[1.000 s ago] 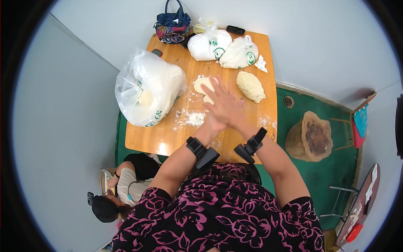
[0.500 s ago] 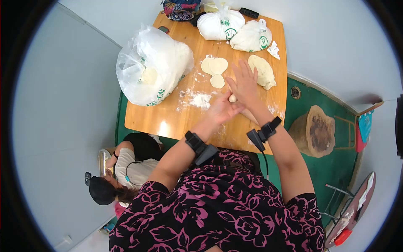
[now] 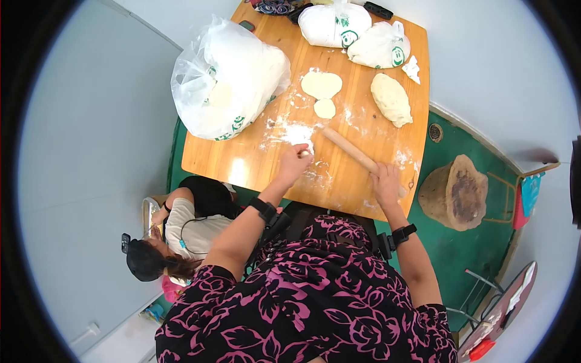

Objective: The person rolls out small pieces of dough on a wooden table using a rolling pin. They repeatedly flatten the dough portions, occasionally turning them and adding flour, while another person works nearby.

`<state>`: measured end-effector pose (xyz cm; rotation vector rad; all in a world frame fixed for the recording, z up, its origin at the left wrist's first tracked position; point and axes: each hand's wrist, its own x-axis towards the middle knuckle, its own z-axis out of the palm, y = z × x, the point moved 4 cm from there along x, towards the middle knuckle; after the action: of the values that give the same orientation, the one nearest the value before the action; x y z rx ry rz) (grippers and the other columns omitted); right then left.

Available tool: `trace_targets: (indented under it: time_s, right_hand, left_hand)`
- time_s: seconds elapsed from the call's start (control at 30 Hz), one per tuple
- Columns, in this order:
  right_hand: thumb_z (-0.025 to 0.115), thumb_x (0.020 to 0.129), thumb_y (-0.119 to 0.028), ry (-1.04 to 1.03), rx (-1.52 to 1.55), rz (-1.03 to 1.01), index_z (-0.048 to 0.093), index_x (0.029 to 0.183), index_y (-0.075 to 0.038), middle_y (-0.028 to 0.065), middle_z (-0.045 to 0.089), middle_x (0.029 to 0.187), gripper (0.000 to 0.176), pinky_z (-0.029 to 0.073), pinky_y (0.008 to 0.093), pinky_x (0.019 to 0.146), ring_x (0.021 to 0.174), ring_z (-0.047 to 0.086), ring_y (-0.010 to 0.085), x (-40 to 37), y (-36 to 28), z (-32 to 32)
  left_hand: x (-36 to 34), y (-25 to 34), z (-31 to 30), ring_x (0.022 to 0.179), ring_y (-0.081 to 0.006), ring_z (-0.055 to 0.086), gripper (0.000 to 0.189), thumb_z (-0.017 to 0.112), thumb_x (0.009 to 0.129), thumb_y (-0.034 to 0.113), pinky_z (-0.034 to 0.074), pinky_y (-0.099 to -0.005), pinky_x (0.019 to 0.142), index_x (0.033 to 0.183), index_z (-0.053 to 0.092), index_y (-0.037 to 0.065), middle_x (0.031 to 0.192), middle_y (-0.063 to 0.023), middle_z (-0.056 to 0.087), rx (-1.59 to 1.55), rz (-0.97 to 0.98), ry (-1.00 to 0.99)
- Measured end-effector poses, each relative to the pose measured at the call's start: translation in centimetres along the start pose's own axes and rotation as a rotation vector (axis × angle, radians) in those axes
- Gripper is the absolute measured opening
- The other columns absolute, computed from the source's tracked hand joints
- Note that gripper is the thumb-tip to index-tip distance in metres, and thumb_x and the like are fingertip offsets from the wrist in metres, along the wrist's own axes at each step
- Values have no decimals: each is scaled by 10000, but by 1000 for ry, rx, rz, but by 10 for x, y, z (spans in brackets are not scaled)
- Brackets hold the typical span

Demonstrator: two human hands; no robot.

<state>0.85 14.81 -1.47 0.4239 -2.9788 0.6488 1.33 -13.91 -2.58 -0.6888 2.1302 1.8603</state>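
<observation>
My left hand (image 3: pixel 295 163) is closed round a small piece of dough (image 3: pixel 304 153), just below the scattered white flour (image 3: pixel 296 132). On the right, my right hand (image 3: pixel 386 184) has its fingers over the lower part of a wooden rolling pin (image 3: pixel 349 149), which lies slantwise on the table. Flat round dough wrappers (image 3: pixel 321 85) lie beyond the flour, with a smaller dough round (image 3: pixel 325 109) touching them on the near side. A large oval dough lump (image 3: pixel 391 100) rests at the right.
The wooden table (image 3: pixel 266 172) also bears a big plastic bag (image 3: pixel 233 78) at left and white bags (image 3: pixel 336 25) at the back. A wooden stump (image 3: pixel 454 192) stands on the floor at right. Another person (image 3: pixel 196 230) is low at the left.
My hands have moved apart and down, the left with the dough piece, the right onto the rolling pin. The pin now shows almost whole. The view has shifted slightly.
</observation>
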Motion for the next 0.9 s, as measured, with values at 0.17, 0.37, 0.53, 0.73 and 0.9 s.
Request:
trace_targets:
  time_s: [0.17,0.37,0.53,0.73,0.9]
  right_hand:
    - [661,733,-112,91,136,125,521,1067,-18,163,526,967,375,402,423,803,930,494,346,-8,9,-10]
    - [653,753,-98,126,130,216,520,1064,1,175,523,953,353,409,418,790,911,498,358,-21,17,-26]
    - [655,753,-103,125,122,196,526,1059,0,174,524,951,348,411,415,786,913,500,351,-28,25,-32]
    - [656,753,-109,110,167,151,525,1058,-13,162,526,952,345,418,424,784,918,499,347,-22,41,-52]
    - [661,758,-116,113,156,157,522,1052,-21,155,525,945,339,425,416,771,911,502,344,-27,58,-65]
  left_hand:
    - [-12,36,7,868,-302,586,293,672,731,143,472,-374,769,990,620,15,980,-140,604,612,394,50]
    - [-21,39,-4,913,-324,569,278,671,725,168,463,-382,807,970,646,40,1016,-144,598,734,417,38]
    - [-22,31,0,878,-307,566,170,666,727,161,454,-399,747,838,630,38,938,-131,601,911,436,85]
    - [-24,26,0,804,-311,581,179,682,707,183,461,-404,689,780,614,35,827,-144,607,658,173,383]
    - [-3,12,27,771,-313,584,169,660,713,163,464,-400,685,786,608,20,799,-163,600,590,219,307]
